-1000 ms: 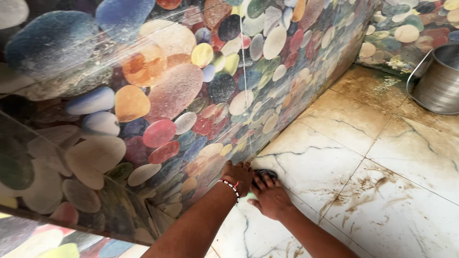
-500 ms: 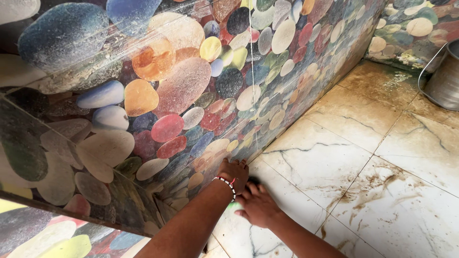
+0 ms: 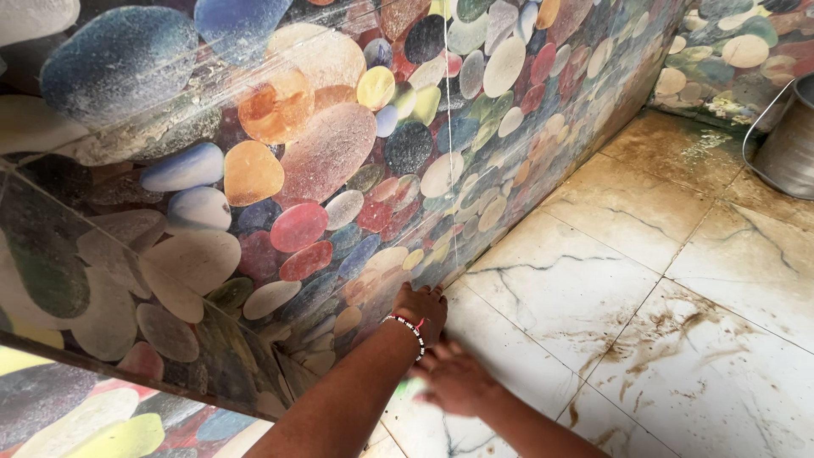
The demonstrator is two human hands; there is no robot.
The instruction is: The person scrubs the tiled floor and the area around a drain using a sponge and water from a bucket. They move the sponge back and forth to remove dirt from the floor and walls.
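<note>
Pebble-patterned tiles cover the wall (image 3: 339, 153), printed with rounded stones in blue, orange, red, cream and green. Two hands work low down where that wall meets the floor (image 3: 644, 280), which is laid in white marble-look tiles streaked with brown dirt. The left hand (image 3: 421, 305) presses against the base of the wall at the joint, fingers bent and close together; one beaded bracelet (image 3: 407, 326) with a red thread circles its wrist. The right hand (image 3: 454, 377) lies just beside it, flat over the floor tile, fingers spread slightly, blurred in this view. Something pale green (image 3: 409, 388) shows beneath the right hand, perhaps a sponge or cloth, though the blur leaves it unclear, and I cannot tell whether the hand is clamped on it. One metal bucket (image 3: 788, 144) with a wire handle stands well apart in the far corner, on the dirtiest stretch of floor.
</note>
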